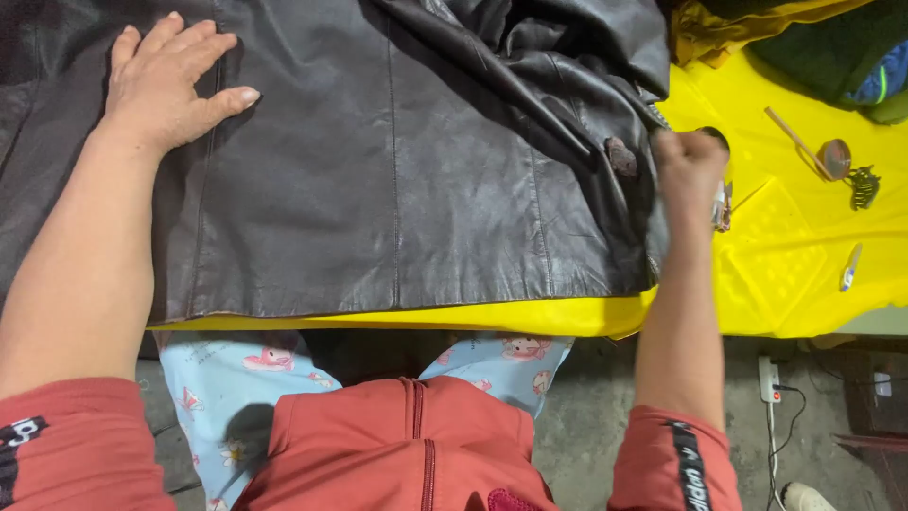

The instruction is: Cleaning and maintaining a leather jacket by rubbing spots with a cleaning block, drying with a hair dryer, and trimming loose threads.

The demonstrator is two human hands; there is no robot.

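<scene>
On the yellow surface point(804, 274) lies the leather jacket point(397, 189): left hand point(165, 80) flat, fingers apart; right hand point(690, 166) fisted at its edge, contents unclear. Keep the leather pinned taut while working that spot.

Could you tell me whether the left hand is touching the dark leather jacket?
Touching: the head view shows the left hand pressed flat, fingers spread, on the dark leather jacket.

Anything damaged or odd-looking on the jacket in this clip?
Yes. The dark brown leather jacket has a small dull, scuffed patch near its right edge, beside the closed right hand. The left hand lies flat on the leather. Nothing looks spilled.
</scene>
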